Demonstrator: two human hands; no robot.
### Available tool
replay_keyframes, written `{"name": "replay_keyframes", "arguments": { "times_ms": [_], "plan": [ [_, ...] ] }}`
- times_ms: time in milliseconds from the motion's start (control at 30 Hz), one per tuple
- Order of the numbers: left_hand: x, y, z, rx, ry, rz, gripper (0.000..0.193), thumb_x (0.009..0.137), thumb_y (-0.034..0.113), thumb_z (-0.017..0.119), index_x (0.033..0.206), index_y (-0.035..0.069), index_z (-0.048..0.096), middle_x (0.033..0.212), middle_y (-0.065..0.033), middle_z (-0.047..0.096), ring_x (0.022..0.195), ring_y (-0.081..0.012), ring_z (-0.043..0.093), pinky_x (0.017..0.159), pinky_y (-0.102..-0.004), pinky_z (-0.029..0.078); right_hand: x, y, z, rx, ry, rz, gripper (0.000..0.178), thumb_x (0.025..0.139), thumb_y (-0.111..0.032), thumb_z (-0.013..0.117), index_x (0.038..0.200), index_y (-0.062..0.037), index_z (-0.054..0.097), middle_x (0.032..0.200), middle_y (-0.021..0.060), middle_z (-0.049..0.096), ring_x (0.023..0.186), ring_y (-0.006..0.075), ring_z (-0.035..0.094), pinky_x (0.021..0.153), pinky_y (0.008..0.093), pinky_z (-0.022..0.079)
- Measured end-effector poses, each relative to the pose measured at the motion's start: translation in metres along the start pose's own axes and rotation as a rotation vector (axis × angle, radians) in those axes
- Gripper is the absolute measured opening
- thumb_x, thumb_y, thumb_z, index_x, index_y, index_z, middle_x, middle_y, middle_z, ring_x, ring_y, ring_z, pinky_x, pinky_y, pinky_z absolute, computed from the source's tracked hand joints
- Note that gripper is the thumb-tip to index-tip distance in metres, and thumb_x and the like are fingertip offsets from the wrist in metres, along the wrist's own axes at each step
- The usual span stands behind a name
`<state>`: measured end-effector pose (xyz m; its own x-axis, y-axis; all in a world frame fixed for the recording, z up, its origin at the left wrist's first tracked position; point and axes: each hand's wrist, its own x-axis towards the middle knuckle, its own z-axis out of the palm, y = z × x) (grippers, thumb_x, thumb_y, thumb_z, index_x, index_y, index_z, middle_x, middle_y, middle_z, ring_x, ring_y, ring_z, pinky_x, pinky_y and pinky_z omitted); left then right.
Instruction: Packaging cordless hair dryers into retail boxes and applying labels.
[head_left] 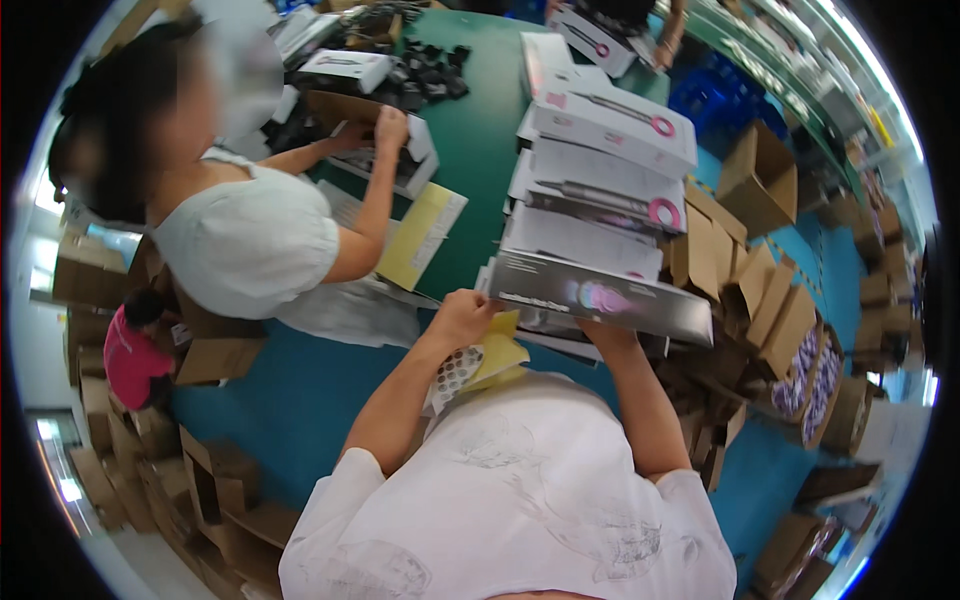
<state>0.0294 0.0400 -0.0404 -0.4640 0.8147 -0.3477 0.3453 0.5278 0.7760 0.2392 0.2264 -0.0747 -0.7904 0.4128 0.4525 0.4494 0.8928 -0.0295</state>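
My left hand (462,315) rests at the left end of a long grey product box (600,295), its fingers curled. A yellow backing sheet (503,352) and a sheet of round stickers (455,372) stick out from under that hand, apparently held in it. My right hand (598,333) reaches under the box's middle and grips it from below, mostly hidden by the box. The box lies tilted at the near end of a row of similar boxes.
White product boxes (610,120) are stacked along the green table (480,150). A co-worker in a white top (250,240) handles an open box (405,160) at the left. Flat cardboard cartons (760,300) crowd the right; more cartons (200,480) line the blue floor (290,400).
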Motion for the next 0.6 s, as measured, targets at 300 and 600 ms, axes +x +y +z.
{"name": "replay_keyframes", "arguments": {
  "times_ms": [300,600],
  "plan": [
    [0.007,0.022,-0.007,-0.25,-0.096,-0.003,0.061,0.091,0.058,0.064,0.092,-0.002,0.074,0.08,-0.0121,0.07,0.075,-0.0165,0.064,0.07,-0.0329,0.051,0.043,-0.033,-0.031,0.163,-0.065,0.088,0.039,0.083,-0.038,0.069,0.112,-0.0119,0.071,0.11,0.0117,0.072,0.102,0.0363,0.066,0.089,0.0494,0.052],
    [-0.01,0.029,-0.018,-0.425,-0.182,0.008,0.061,0.095,0.059,0.06,0.108,0.001,0.072,0.092,-0.0078,0.069,0.085,-0.0122,0.06,0.077,-0.0282,0.048,0.03,-0.045,-0.151,0.297,-0.289,0.037,0.06,0.065,-0.028,0.088,0.11,0.0029,0.063,0.092,0.0147,0.064,0.071,0.031,0.068,0.058,0.0381,0.055]
  ]
}}
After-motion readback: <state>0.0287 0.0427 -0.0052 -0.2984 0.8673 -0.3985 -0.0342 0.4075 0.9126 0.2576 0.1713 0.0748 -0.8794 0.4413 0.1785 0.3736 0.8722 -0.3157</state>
